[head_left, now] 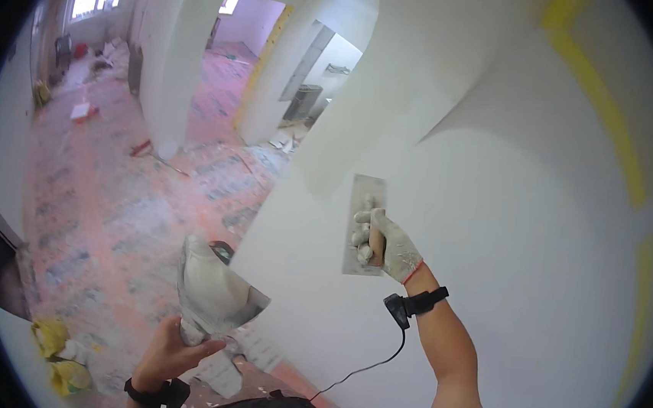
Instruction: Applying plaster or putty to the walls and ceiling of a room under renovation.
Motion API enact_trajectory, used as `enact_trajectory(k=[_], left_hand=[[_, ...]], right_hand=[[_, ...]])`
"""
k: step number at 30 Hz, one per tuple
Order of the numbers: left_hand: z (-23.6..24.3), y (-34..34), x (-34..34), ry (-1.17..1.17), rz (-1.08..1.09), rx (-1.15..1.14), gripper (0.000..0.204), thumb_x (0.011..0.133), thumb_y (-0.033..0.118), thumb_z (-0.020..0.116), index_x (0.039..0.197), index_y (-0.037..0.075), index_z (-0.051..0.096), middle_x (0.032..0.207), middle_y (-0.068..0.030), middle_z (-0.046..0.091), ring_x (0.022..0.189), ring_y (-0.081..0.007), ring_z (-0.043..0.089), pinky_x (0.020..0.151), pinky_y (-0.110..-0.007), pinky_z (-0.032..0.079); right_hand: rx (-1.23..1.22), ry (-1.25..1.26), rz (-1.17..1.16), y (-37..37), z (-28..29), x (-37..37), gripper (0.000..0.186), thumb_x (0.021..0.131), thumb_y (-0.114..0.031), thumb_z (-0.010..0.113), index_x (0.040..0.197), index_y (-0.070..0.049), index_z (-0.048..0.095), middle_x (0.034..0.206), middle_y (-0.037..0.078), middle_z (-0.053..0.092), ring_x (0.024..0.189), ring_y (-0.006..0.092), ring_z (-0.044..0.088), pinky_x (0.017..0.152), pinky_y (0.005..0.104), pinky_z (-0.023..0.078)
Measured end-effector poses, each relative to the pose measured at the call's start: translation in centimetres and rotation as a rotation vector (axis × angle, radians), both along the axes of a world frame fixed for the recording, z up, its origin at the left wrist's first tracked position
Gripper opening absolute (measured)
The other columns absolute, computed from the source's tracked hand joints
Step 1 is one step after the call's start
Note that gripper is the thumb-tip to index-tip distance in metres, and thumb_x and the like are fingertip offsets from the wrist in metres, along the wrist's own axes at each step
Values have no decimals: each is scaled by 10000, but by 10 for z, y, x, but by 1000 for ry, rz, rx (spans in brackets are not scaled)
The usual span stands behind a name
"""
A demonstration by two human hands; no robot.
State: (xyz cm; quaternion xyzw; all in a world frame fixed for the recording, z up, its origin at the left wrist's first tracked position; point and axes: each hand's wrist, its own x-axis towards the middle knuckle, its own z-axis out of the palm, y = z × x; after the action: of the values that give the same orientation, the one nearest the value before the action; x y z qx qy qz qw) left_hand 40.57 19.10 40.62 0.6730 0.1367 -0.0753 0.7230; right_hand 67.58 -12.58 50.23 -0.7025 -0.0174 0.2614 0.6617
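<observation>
My right hand (395, 249), in a pale knitted glove with a red cuff, is closed round the wooden handle of a rectangular plastering trowel (368, 186). The trowel's blade lies against the white wall (507, 241). Lower left, my bare left hand (169, 356) grips a broad putty knife (259, 303) by its lower end, apart from the wall. Thick white plaster (214, 283) covers most of that knife, and its handle is largely hidden by my hand and the plaster. Both wrists carry black straps with small devices; a cable hangs from the right one.
Red-and-grey sheeting covers the floor (135, 204). A long-handled red tool (143, 149) lies there near a wall corner. Yellow bags (60, 367) sit lower left. A doorway (234, 66) opens further back. Yellow tape (599, 103) runs along the right-hand wall.
</observation>
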Motion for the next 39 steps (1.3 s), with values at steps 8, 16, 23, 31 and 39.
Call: enact_trajectory(k=[8, 16, 23, 31, 39], left_hand=[[-57, -7, -21, 52, -9, -55, 226, 827, 134, 814, 932, -32, 702, 666, 10, 630, 561, -53, 520, 519, -267, 424], [-121, -11, -31, 174, 110, -118, 161, 833, 71, 762, 875, -11, 630, 582, -20, 573, 430, -92, 510, 383, -269, 377], [-203, -18, -31, 92, 138, -241, 168, 847, 39, 738, 814, 6, 576, 516, -19, 522, 391, -105, 497, 363, -279, 387], [-232, -32, 0, 68, 90, -194, 189, 853, 61, 751, 787, 2, 583, 514, -15, 512, 395, -101, 490, 365, -279, 384], [-237, -38, 16, 10, 121, -266, 198, 849, 60, 761, 772, 0, 589, 521, -4, 511, 395, -98, 481, 371, -278, 371]], right_hand=[[-947, -954, 129, 10, 47, 60, 443, 983, -274, 611, 1340, -28, 521, 1001, 172, 701, 832, 281, 668, 776, 400, 558], [-1554, -1342, 53, 36, 112, 119, 356, 956, -327, 633, 1097, 0, 647, 1186, 248, 656, 1143, 418, 608, 975, 480, 493], [-1580, -1387, 37, 50, 108, 100, 494, 954, -340, 643, 1317, -9, 598, 1367, 228, 589, 1231, 394, 569, 1025, 440, 474], [-1637, -1602, -91, 60, 128, 93, 356, 931, -345, 661, 1194, -105, 671, 1196, 196, 685, 1122, 383, 640, 935, 476, 524], [-1624, -1742, -158, 104, 157, 70, 305, 926, -304, 649, 1151, -100, 672, 1095, 195, 716, 1025, 391, 677, 881, 490, 545]])
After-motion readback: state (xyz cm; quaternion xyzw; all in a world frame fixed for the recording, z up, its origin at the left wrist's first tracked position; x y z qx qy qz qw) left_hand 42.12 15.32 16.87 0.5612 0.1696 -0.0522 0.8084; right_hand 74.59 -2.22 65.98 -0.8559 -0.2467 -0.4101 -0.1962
